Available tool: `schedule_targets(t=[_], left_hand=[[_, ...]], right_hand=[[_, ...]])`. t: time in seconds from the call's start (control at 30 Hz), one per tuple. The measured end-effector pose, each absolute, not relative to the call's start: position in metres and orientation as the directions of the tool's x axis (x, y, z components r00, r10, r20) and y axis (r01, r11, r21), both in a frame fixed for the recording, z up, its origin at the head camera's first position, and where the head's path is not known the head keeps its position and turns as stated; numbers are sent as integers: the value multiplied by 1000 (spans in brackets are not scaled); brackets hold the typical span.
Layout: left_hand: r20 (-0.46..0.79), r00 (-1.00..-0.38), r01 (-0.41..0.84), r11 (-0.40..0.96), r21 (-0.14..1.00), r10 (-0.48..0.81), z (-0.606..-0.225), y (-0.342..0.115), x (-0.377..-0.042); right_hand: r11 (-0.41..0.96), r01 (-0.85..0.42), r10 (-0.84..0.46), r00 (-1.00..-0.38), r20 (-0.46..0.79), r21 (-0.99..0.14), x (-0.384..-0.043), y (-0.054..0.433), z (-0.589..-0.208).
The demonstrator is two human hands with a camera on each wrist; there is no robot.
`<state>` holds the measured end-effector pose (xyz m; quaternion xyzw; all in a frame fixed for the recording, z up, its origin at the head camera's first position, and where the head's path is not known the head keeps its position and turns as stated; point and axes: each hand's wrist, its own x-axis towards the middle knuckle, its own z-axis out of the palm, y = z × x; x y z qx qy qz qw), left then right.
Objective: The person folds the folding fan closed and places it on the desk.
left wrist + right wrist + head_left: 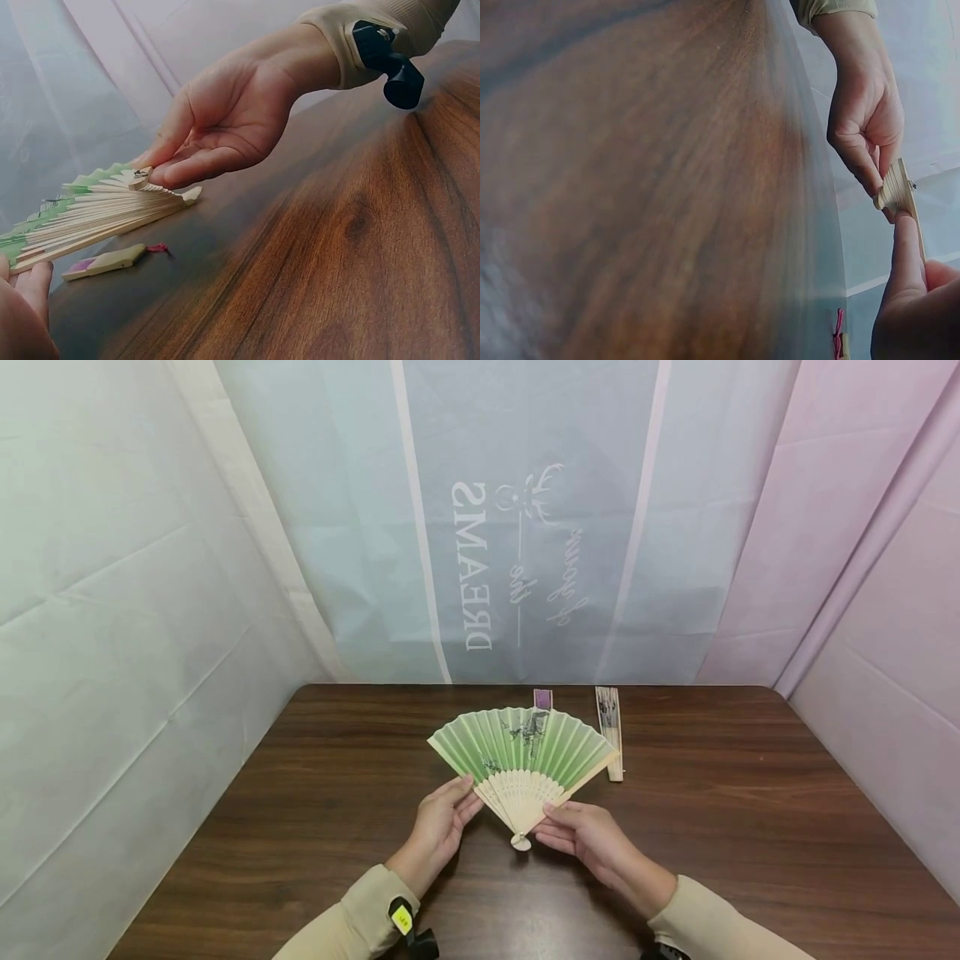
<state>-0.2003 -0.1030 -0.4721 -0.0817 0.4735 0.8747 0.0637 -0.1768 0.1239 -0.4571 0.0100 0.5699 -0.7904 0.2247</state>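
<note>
A green folding fan with pale wooden ribs and a dark printed picture is spread wide above the table. At its left edge my left hand pinches the outer rib between thumb and fingers. My right hand grips the opposite outer rib low down, near the pivot. The left wrist view shows the fan's ribs from the side, fanned out from the pivot, between my left hand and my right hand. Seen nearly edge-on in the right wrist view, the fan lies between both hands.
Behind the green fan lies a folded purple fan, partly hidden; its red tassel shows in the left wrist view. A folded fan with a dark pattern lies to its right. Cloth walls surround the brown wooden table.
</note>
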Motion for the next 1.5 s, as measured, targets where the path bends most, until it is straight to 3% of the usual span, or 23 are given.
schedule_targets(t=[1.5], left_hand=[[-244,-967,-247,-471,847,69,-472,-102,-205]], right_hand=[[-182,371,-383,-880,-282,-911,-180,123,-454]])
